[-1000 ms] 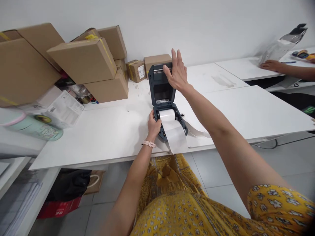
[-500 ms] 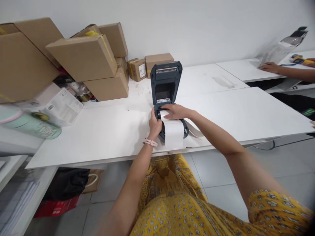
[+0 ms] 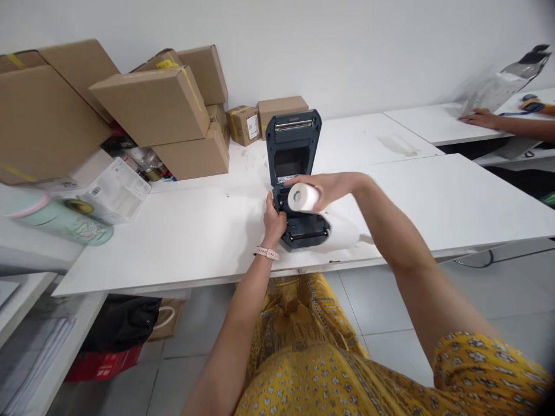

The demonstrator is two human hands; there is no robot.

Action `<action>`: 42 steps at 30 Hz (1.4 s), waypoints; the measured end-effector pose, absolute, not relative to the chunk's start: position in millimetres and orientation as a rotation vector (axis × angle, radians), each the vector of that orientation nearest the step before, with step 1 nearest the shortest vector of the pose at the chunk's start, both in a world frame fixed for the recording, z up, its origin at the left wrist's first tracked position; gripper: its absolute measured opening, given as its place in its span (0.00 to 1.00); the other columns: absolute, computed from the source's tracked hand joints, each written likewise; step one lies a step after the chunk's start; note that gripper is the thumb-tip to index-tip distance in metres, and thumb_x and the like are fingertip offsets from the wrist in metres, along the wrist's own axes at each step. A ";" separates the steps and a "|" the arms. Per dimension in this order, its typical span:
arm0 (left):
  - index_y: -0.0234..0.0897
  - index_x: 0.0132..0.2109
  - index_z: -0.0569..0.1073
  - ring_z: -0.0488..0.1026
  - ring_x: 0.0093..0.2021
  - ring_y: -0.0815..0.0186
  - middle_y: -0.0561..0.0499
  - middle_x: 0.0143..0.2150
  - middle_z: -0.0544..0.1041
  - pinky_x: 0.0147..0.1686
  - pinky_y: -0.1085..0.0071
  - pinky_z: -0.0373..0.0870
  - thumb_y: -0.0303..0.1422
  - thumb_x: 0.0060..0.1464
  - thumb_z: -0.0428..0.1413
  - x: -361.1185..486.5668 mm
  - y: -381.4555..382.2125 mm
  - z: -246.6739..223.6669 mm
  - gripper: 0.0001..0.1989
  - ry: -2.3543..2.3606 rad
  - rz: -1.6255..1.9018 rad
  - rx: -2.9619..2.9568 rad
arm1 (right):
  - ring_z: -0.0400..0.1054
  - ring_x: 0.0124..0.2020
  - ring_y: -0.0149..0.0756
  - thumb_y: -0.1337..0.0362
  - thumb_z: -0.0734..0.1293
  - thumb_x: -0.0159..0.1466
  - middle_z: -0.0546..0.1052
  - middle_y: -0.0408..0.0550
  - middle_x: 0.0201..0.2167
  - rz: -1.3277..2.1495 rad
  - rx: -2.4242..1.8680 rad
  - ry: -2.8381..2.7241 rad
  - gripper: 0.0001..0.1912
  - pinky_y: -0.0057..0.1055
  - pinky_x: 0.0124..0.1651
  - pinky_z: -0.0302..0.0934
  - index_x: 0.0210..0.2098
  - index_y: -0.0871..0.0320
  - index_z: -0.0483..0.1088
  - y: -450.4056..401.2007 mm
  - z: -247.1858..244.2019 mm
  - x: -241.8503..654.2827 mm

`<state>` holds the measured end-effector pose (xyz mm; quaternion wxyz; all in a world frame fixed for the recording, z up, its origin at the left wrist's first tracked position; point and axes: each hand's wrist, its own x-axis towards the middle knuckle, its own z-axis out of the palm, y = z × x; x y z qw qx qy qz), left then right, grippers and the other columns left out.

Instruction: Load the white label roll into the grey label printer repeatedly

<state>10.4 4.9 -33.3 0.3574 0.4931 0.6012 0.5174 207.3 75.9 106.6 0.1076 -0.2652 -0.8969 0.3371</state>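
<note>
A dark grey label printer [image 3: 292, 138] stands on the white table with its lid raised. My left hand [image 3: 274, 221] is closed on the left edge of the printer's base. Above the base, my right hand [image 3: 332, 189] grips a white paper roll [image 3: 302, 197], its hollow core facing left. A loose strip of paper [image 3: 342, 232] hangs from the roll over the printer's right side and the table. Inside the base, the dark compartment and front roller [image 3: 309, 234] show.
Cardboard boxes [image 3: 151, 107] are piled at the back left. Near them lie a white carton [image 3: 117, 188] and a mint green bottle [image 3: 73, 222]. At the far right, another person's hand [image 3: 481, 118] rests on the adjoining table [image 3: 442, 130].
My right hand has lifted the paper roll out of the printer base and turned it. The paper strip has swung from the front to the right. My left hand stays on the base.
</note>
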 end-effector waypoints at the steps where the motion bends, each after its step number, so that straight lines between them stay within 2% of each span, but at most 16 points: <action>1: 0.42 0.75 0.53 0.67 0.70 0.54 0.44 0.71 0.70 0.71 0.53 0.61 0.21 0.51 0.54 10.4 5.4 -35.5 0.45 1.540 1.344 1.269 | 0.72 0.61 0.56 0.60 0.82 0.42 0.77 0.47 0.62 1.053 -0.785 -2.492 0.51 0.49 0.65 0.67 0.65 0.49 0.70 67.3 116.1 225.6; 5: 0.42 0.74 0.55 0.64 0.73 0.56 0.44 0.73 0.67 0.73 0.55 0.59 0.20 0.51 0.53 10.2 6.7 -39.7 0.44 1.532 1.359 1.267 | 0.79 0.47 0.50 0.59 0.82 0.46 0.79 0.57 0.58 1.130 -1.061 -2.039 0.59 0.44 0.50 0.72 0.73 0.52 0.58 45.1 126.4 299.6; 8: 0.40 0.73 0.58 0.63 0.73 0.55 0.43 0.72 0.67 0.73 0.55 0.59 0.19 0.50 0.53 9.9 6.7 -39.2 0.43 1.531 1.360 1.277 | 0.77 0.50 0.48 0.58 0.80 0.48 0.75 0.60 0.63 0.976 -1.204 -1.893 0.48 0.38 0.45 0.71 0.67 0.54 0.66 55.1 91.5 342.9; 10: 0.41 0.73 0.58 0.65 0.72 0.56 0.44 0.71 0.68 0.72 0.55 0.60 0.19 0.50 0.53 9.6 7.0 -39.4 0.43 1.523 1.364 1.273 | 0.74 0.54 0.50 0.60 0.79 0.45 0.74 0.57 0.63 0.931 -1.218 -1.848 0.42 0.38 0.47 0.71 0.60 0.54 0.72 69.4 55.9 360.2; 12: 0.42 0.73 0.59 0.66 0.71 0.57 0.45 0.71 0.69 0.72 0.55 0.61 0.19 0.50 0.53 9.4 8.0 -40.6 0.43 1.516 1.375 1.262 | 0.74 0.53 0.49 0.61 0.78 0.44 0.76 0.54 0.59 0.976 -1.256 -1.801 0.39 0.38 0.48 0.72 0.56 0.53 0.73 82.3 20.7 365.8; 16: 0.43 0.72 0.61 0.66 0.71 0.58 0.46 0.71 0.69 0.72 0.56 0.61 0.19 0.49 0.53 9.2 10.3 -43.9 0.42 1.512 1.388 1.240 | 0.73 0.51 0.48 0.62 0.76 0.42 0.78 0.53 0.55 1.068 -1.257 -1.675 0.39 0.40 0.51 0.71 0.55 0.53 0.70 96.8 -27.1 346.4; 20: 0.42 0.71 0.62 0.67 0.71 0.58 0.46 0.70 0.70 0.73 0.57 0.60 0.19 0.49 0.53 10.1 10.0 -43.6 0.41 1.514 1.411 1.237 | 0.73 0.55 0.50 0.59 0.74 0.45 0.76 0.58 0.59 1.131 -1.258 -1.662 0.47 0.46 0.56 0.70 0.64 0.56 0.63 110.1 -34.1 316.1; 23: 0.40 0.70 0.63 0.67 0.70 0.57 0.44 0.70 0.71 0.72 0.57 0.61 0.19 0.49 0.53 11.1 8.0 -41.3 0.41 1.514 1.426 1.242 | 0.65 0.67 0.56 0.61 0.76 0.45 0.70 0.60 0.67 1.106 -1.225 -1.711 0.49 0.54 0.64 0.64 0.66 0.53 0.63 113.6 -9.2 304.9; 25: 0.39 0.70 0.64 0.67 0.70 0.56 0.43 0.70 0.70 0.72 0.56 0.61 0.19 0.49 0.53 11.6 6.8 -39.9 0.40 1.513 1.433 1.241 | 0.61 0.71 0.55 0.62 0.77 0.47 0.69 0.58 0.68 1.012 -1.143 -1.691 0.43 0.56 0.69 0.57 0.62 0.51 0.68 103.5 17.4 301.6; 26: 0.39 0.69 0.64 0.67 0.70 0.56 0.43 0.70 0.70 0.72 0.56 0.61 0.19 0.49 0.53 11.8 6.4 -39.5 0.40 1.512 1.433 1.240 | 0.63 0.69 0.53 0.61 0.77 0.50 0.72 0.56 0.66 0.964 -1.091 -1.680 0.36 0.56 0.71 0.56 0.59 0.51 0.71 93.9 30.9 300.3; 28: 0.40 0.69 0.65 0.67 0.70 0.56 0.44 0.70 0.70 0.72 0.55 0.61 0.19 0.48 0.53 11.9 6.0 -39.2 0.39 1.513 1.430 1.238 | 0.72 0.61 0.50 0.58 0.73 0.58 0.80 0.53 0.56 0.953 -0.995 -1.741 0.19 0.54 0.68 0.61 0.49 0.53 0.76 68.3 52.5 297.8; 30: 0.41 0.69 0.65 0.68 0.70 0.55 0.44 0.70 0.70 0.72 0.54 0.61 0.19 0.48 0.53 11.6 6.3 -39.6 0.40 1.517 1.431 1.239 | 0.77 0.51 0.48 0.54 0.69 0.64 0.83 0.51 0.45 1.010 -0.986 -1.953 0.12 0.52 0.60 0.68 0.42 0.53 0.78 41.4 60.0 295.9; 33: 0.42 0.69 0.65 0.68 0.70 0.54 0.44 0.70 0.70 0.72 0.53 0.62 0.19 0.48 0.54 10.3 7.8 -41.2 0.40 1.521 1.424 1.245 | 0.79 0.43 0.49 0.58 0.64 0.67 0.84 0.52 0.40 0.834 -1.236 -2.168 0.12 0.52 0.52 0.72 0.40 0.53 0.79 15.5 40.6 296.7; 36: 0.44 0.70 0.64 0.67 0.70 0.55 0.46 0.70 0.71 0.72 0.53 0.61 0.19 0.48 0.54 8.4 10.0 -43.9 0.42 1.505 1.400 1.249 | 0.80 0.46 0.53 0.64 0.62 0.65 0.84 0.57 0.44 0.599 -1.506 -2.056 0.17 0.57 0.54 0.71 0.50 0.55 0.76 13.0 1.8 298.6; 40: 0.44 0.71 0.63 0.66 0.71 0.56 0.48 0.70 0.70 0.73 0.54 0.61 0.18 0.48 0.54 6.6 12.4 -48.1 0.42 1.486 1.394 1.249 | 0.75 0.59 0.52 0.61 0.67 0.62 0.77 0.59 0.60 0.884 -1.338 -1.893 0.27 0.54 0.59 0.70 0.61 0.54 0.70 26.7 -38.1 284.6; 42: 0.44 0.71 0.63 0.66 0.71 0.56 0.48 0.70 0.70 0.72 0.55 0.61 0.18 0.48 0.54 6.8 12.8 -49.4 0.42 1.481 1.404 1.237 | 0.75 0.57 0.50 0.54 0.71 0.60 0.78 0.56 0.59 1.112 -1.178 -1.798 0.27 0.51 0.60 0.70 0.58 0.53 0.71 32.7 -47.7 272.0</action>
